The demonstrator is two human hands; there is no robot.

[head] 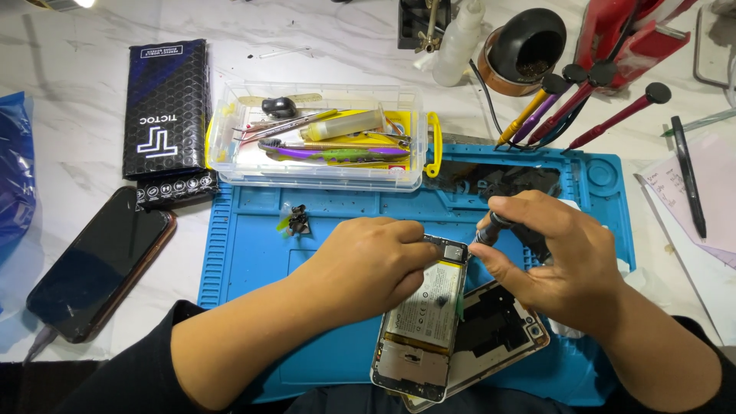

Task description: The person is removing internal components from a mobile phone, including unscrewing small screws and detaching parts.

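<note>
Lying on the blue mat (253,253) at lower centre of the frame, the opened phone (423,318) runs its long axis nearly up and down, top end tipped slightly right toward the upper centre. Its back is off: a pale battery fills the middle, with a dark camera block at the top end and a grey board at the bottom. The left hand (368,264) is pressed down on the phone's upper left edge, fingers curled closed on it. The right hand (563,257) is clamped round a dark screwdriver (491,228) whose tip points down-left at the phone's top corner; the tip itself may be touching, but fingers hide it. Under the phone, a second dark panel (498,326) lies angled to the lower right. Above the mat sits a clear tool box (322,138) with yellow clasps. At the left are a black phone (100,264) and a black carton (165,107); more screwdrivers (583,103) stand at upper right.
</note>
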